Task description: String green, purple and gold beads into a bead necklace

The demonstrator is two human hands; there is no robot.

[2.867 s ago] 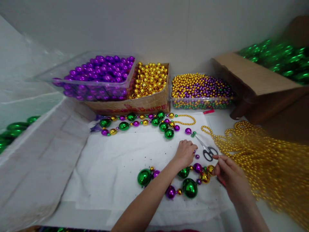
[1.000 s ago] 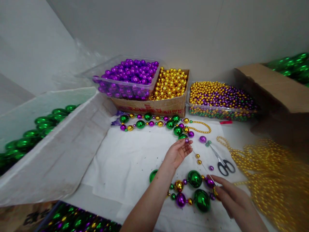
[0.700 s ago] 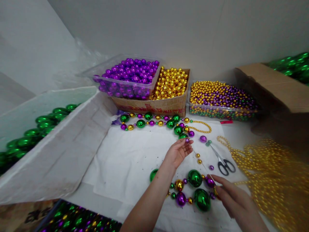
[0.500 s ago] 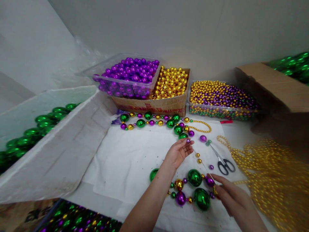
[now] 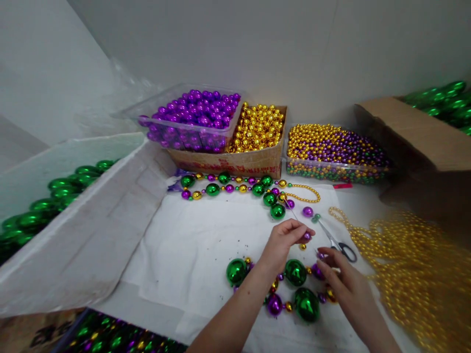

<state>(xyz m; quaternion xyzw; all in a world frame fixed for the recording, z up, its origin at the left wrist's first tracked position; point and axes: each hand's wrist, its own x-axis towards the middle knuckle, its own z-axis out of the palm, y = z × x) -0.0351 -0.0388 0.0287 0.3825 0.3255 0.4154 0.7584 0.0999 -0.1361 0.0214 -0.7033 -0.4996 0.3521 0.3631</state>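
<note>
My left hand (image 5: 285, 241) hovers over a white cloth (image 5: 206, 240), fingertips pinched on a small purple bead (image 5: 306, 236) and a thin needle or thread. My right hand (image 5: 344, 284) lies just below and right of it, fingers bent near a small purple bead (image 5: 319, 255); what it holds is hidden. Under both hands lies a part-strung necklace with big green balls (image 5: 296, 272), purple and gold beads. A finished necklace (image 5: 228, 186) stretches across the cloth's far edge. Scissors (image 5: 336, 242) lie right of my left hand.
At the back stand a clear tub of purple balls (image 5: 191, 115), a cardboard box of gold balls (image 5: 257, 127) and a tub of small mixed beads (image 5: 331, 147). Gold bead strands (image 5: 412, 264) pile at right. Green balls (image 5: 47, 201) fill a white box at left.
My left hand turned over and dropped toward me, now pinching a small purple bead. My right hand rose to meet it. The view shifted slightly.
</note>
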